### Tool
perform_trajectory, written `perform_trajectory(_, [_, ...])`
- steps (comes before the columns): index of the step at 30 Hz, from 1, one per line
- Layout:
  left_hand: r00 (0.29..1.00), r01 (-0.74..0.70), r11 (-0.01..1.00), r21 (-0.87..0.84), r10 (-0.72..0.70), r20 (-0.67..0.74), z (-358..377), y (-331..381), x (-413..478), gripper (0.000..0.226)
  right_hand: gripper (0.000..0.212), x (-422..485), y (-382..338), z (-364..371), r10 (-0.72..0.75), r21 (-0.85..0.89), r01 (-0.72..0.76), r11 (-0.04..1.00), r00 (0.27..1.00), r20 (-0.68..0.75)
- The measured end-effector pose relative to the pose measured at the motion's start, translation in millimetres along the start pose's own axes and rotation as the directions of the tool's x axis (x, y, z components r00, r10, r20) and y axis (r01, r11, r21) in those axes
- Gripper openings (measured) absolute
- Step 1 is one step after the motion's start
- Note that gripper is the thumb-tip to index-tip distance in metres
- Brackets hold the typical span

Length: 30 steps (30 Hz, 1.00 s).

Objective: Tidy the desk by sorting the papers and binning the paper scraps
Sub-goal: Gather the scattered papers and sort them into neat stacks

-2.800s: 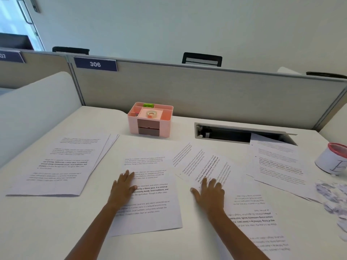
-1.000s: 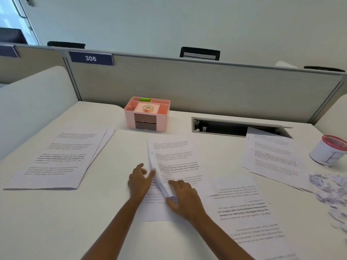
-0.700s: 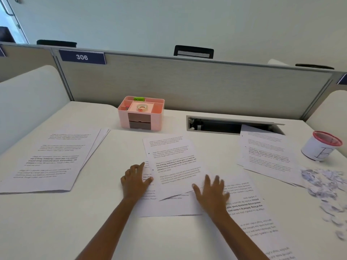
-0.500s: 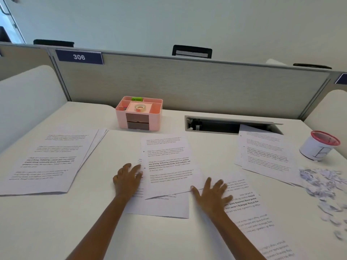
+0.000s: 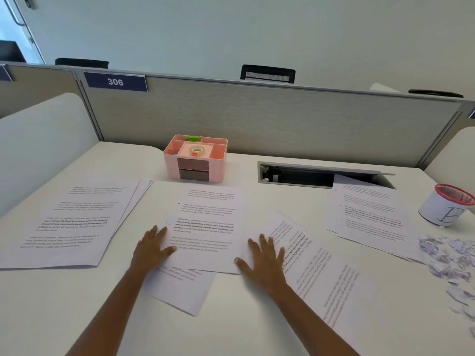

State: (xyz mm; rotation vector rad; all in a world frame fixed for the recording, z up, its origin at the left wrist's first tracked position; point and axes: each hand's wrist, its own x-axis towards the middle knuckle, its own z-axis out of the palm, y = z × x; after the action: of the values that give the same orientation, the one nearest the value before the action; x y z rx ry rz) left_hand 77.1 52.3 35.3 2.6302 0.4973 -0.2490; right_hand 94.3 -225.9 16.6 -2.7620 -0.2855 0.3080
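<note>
Both hands lie flat on the desk (image 5: 64,317), palms down, nothing gripped. Left hand (image 5: 151,249): fingers spread and relaxed, fingertips on the left edge of the middle sheet (image 5: 208,227), thumb pointing right onto that sheet. Right hand (image 5: 264,263): fingers splayed wide, fully released, pressing at the middle sheet's lower right corner, where it meets the right sheet (image 5: 321,273); thumb sticks out left along the middle sheet's bottom edge.

The middle sheet lies text upright, on top of a lower sheet (image 5: 185,291) that pokes out skewed beneath it toward the near edge. The right sheet is angled, text upside down, running under the right wrist toward the bottom right.

Left stack (image 5: 77,222): several sheets fanned slightly, well apart from the left hand. Far-right stack (image 5: 370,222): at least 2 sheets, angled, top corner over the edge of the cable slot (image 5: 295,177).

Scraps (image 5: 452,263): loose shredded pile at the right desk edge, near the far-right stack, not touched. Cup (image 5: 444,208), white with a red rim, stands behind the scraps; contents cannot be told.

Pink organiser (image 5: 195,159) sits at the back by the partition (image 5: 257,119), with a tape roll (image 5: 196,150) in its top tray. Plate "306" (image 5: 115,81) is on the partition.
</note>
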Motion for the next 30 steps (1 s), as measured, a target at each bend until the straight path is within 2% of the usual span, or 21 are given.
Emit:
perform_trajectory(5, [0.997,0.066,0.995,-0.08,-0.069,-0.026,-10.6,-8.8,0.4,0.071,0.065,0.5,-16.3,6.1,-0.179,0.088,0.177,0.98,0.984,0.014])
perform_trajectory(9, [0.976,0.147,0.983,-0.114,-0.163,-0.144,-15.8,-2.8,-1.5,0.064,0.044,-1.8,-15.9,0.6,-0.28,0.222,0.267,0.938,0.959,0.031])
perform_trajectory(12, [0.948,0.274,0.961,0.035,-0.263,-0.179,-20.6,5.9,-3.2,0.069,0.03,-7.8,-9.8,-8.7,-0.343,0.367,0.306,0.878,0.939,0.037])
perform_trajectory(14, [0.929,0.342,0.936,0.087,-0.324,-0.177,-22.3,10.3,-3.8,0.073,0.028,-12.4,-5.3,-15.3,-0.338,0.366,0.311,0.877,0.941,0.01])
perform_trajectory(16, [0.911,0.391,0.919,0.049,-0.378,-0.166,-23.8,11.5,-1.7,0.075,0.025,-13.9,-2.3,-18.0,-0.288,0.242,0.308,0.92,0.951,-0.118])
perform_trajectory(18, [0.895,0.424,0.905,-0.029,-0.423,-0.14,-26.0,10.5,0.1,0.075,0.03,-13.6,0.8,-15.9,-0.137,0.121,0.171,0.978,0.959,-0.25])
perform_trajectory(20, [0.883,0.443,0.891,-0.101,-0.453,-0.12,-27.9,9.1,1.2,0.072,0.047,-13.6,3.6,-12.7,0.094,0.053,-0.084,0.995,0.966,-0.242])
perform_trajectory(22, [0.878,0.454,0.881,-0.133,-0.468,-0.1,-28.6,8.5,1.2,0.066,0.062,-12.8,5.3,-7.6,0.233,0.0,-0.235,0.972,0.962,-0.139])
perform_trajectory(25, [0.88,0.458,0.881,-0.119,-0.468,-0.078,-28.8,11.1,1.2,0.059,0.07,-13.7,5.4,2.5,0.23,-0.079,-0.237,0.968,0.969,-0.089])
perform_trajectory(30, [0.888,0.439,0.895,-0.083,-0.446,-0.11,-24.5,20.6,-0.9,0.046,0.071,-11.6,5.5,2.9,0.202,-0.095,-0.208,0.974,0.977,-0.07])
